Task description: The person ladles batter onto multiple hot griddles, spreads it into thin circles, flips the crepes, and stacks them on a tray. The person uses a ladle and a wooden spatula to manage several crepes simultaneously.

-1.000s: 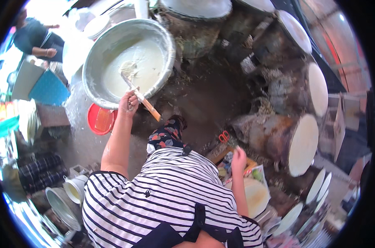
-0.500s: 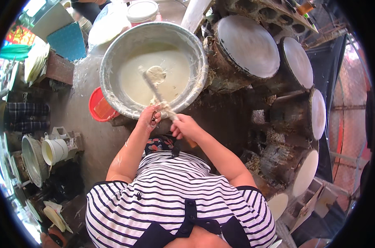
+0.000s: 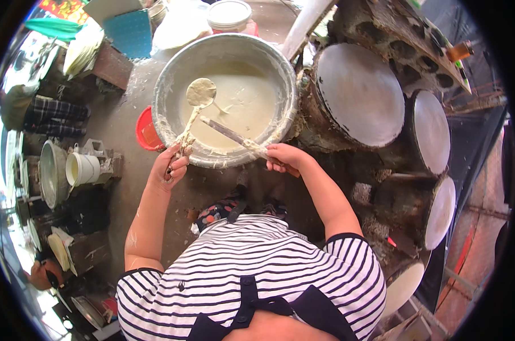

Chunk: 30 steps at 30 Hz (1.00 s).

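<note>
A big grey metal tub (image 3: 291, 74) of pale, runny batter (image 3: 249, 105) stands before me. My left hand (image 3: 174, 163), at its near left rim, is closed round the batter-caked handle of a ladle (image 3: 201, 91). The ladle's round bowl hangs over the batter, coated with it, and a strand trails down from it. At the near right rim my right hand (image 3: 284, 158) grips a long flat stick-like spatula (image 3: 225, 131). Its blade slants up and left over the tub, near the ladle's handle, with batter clumped close to my fingers.
Several round flat griddles (image 3: 359, 94) on sooty drum stoves curve along my right. A red basin (image 3: 147, 129) sits by the tub's left side. Farther left are a white bucket (image 3: 81, 168) and a metal bowl (image 3: 51, 174). A lidded white pail (image 3: 229, 14) stands behind the tub.
My hands have moved apart, left hand leftward, right hand rightward. The ladle's bowl has come up from the batter, and the spatula has separated from the ladle's handle. The view has shifted slightly.
</note>
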Each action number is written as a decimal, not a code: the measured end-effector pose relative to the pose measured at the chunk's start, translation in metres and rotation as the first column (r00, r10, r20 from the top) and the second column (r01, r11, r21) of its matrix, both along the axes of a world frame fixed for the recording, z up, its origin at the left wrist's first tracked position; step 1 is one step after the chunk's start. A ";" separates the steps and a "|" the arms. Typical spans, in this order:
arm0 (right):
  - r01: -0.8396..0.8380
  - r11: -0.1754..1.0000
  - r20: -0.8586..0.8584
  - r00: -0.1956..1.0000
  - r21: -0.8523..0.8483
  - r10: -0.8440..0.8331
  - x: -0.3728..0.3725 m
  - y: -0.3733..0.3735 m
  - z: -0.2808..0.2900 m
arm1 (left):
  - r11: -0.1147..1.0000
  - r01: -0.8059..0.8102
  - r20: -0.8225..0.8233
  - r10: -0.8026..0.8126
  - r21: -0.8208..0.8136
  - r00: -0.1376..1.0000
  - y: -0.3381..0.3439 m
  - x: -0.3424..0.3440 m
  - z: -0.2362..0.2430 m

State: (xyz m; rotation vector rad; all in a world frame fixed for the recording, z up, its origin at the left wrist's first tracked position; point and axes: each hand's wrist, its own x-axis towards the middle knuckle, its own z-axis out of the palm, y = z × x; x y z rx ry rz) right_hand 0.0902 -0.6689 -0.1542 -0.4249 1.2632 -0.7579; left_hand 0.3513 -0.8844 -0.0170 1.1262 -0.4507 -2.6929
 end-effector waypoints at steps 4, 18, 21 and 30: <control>0.102 0.994 0.012 0.995 -0.042 -0.102 -0.030 -0.051 0.006 | 0.997 0.074 -0.127 -0.069 0.033 0.989 -0.005 0.031 -0.011; -0.381 0.924 -0.994 0.083 0.039 0.076 0.041 0.027 0.068 | 0.998 -0.051 0.131 0.053 -0.023 0.990 -0.017 -0.011 -0.142; -0.315 0.948 -0.999 -0.018 -0.038 -0.046 0.047 0.040 0.111 | 0.990 -0.083 -0.091 0.094 0.117 0.991 -0.015 -0.020 -0.152; 0.018 0.747 -0.710 0.296 -0.664 -0.639 0.043 0.019 0.151 | 0.942 0.090 -0.423 0.059 0.323 0.904 -0.040 -0.025 -0.074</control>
